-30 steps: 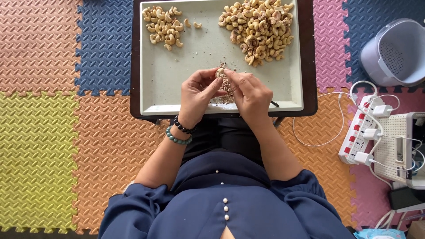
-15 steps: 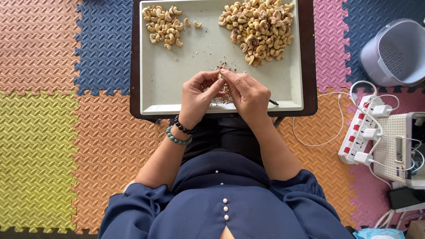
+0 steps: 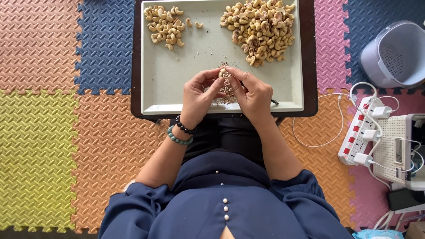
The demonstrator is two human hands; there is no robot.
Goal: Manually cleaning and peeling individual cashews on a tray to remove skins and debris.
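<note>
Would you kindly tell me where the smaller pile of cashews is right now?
In the head view, the smaller pile of cashews lies in the far-left corner of the tray, left of the larger pile.

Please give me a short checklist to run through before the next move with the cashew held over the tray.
1. Cashew pinched between both hands over the tray: ok.
2. Left hand and right hand both above the tray, so bits fall inside: ok.
3. Skin flakes gathered under the hands, apart from both piles: ok.
4. Small pile at far left and large pile at far right kept apart: ok.
5. Whether the skin is fully off the held nut: cannot tell, the fingers hide it.
6. Dark tool by the right hand, mostly hidden: cannot tell what it is.
</note>
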